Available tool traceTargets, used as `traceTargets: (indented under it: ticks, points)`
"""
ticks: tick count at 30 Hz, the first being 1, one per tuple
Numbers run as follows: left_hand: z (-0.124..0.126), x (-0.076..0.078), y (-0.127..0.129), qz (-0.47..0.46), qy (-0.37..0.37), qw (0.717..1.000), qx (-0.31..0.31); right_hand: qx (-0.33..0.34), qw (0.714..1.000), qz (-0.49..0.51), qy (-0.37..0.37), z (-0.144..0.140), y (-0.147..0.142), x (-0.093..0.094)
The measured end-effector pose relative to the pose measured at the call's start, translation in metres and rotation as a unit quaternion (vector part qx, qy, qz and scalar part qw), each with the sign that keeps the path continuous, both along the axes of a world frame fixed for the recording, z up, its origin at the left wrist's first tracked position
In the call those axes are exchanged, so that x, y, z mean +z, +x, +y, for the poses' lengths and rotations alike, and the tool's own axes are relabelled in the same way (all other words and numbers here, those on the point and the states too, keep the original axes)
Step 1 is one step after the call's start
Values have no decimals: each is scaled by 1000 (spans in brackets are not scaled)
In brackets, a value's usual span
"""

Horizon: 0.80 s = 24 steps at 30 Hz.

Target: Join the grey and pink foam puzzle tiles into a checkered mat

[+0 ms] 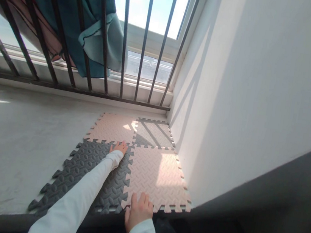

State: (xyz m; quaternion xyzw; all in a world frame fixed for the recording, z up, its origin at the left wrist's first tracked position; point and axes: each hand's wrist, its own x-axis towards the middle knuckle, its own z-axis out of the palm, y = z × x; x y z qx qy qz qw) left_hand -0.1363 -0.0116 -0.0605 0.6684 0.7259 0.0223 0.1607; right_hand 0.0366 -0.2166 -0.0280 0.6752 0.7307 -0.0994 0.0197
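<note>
Interlocking foam mat tiles lie on a grey concrete ledge [19, 152] under a barred window. Two are pink [114, 128] [156, 174] and two are dark grey [85, 168] [154, 134], set in a checker pattern. My left hand [119, 148], in a long white sleeve, reaches out and presses flat on the seam between the near grey tile and the far pink tile. My right hand [138, 209] rests fingers down on the near edge of the near pink tile, by its joint with the grey one. Neither hand holds anything.
Black window bars [124, 51] run along the back of the ledge, with teal and red cloth [79, 18] hanging against them. A white wall [248, 86] closes the right side, touching the tiles. The ledge's dark front edge [217, 212] is near me.
</note>
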Motion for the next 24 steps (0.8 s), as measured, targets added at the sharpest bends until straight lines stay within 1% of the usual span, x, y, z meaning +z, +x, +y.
traceTargets:
  ticks: [3,4,7,9,11,14,16,18,20,21,24]
  points:
    - [-3,5,8,16,-37,999,26,0,1000,7,-5,1,-1,0]
    - [-5,7,12,24,-45,998,25,-4,1000,4,-3,1,-2,1]
    - [-12,11,23,40,-52,998,-16,-16,1000,-7,7,0,-4,1]
    - [-16,13,28,43,-54,997,-42,-8,1000,-4,3,0,-3,0]
    - [-18,16,29,50,-59,996,-49,4,1000,3,-2,0,-1,-3]
    - [-15,25,29,65,-59,994,-58,13,1000,7,-2,1,2,-8]
    - [-12,32,30,73,-67,992,-74,12,1000,1,5,1,2,-9]
    - [-15,39,31,74,-83,989,-96,12,1000,-3,12,1,1,-9]
    - [-27,42,31,68,-102,984,-128,8,1000,-8,19,1,-2,-7]
    - [-38,43,31,64,-108,981,-148,4,1000,-11,22,1,-3,-5]
    - [-87,39,26,58,-118,967,-219,-4,999,-23,25,1,-5,-2]
